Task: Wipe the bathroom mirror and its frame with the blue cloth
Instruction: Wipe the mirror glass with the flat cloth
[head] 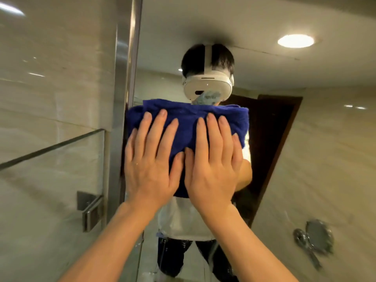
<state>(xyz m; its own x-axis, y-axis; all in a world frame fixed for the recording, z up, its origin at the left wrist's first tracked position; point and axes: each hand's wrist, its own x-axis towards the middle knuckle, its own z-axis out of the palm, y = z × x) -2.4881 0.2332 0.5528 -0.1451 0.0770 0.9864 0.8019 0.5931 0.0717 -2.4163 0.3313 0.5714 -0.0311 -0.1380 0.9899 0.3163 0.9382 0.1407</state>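
The blue cloth is being pressed flat against the mirror, just beside its metal frame, by the left hand and right hand, fingers straight and spread apart.

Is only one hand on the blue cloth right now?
No, both the left hand and the right hand press flat, fingers straight, on the blue cloth against the mirror.

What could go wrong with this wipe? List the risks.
1. Both hands, left and right, press flat on the bunched blue cloth; it may only smear the mirror.
2. The cloth sits beside the metal frame, whose strip could get skipped.
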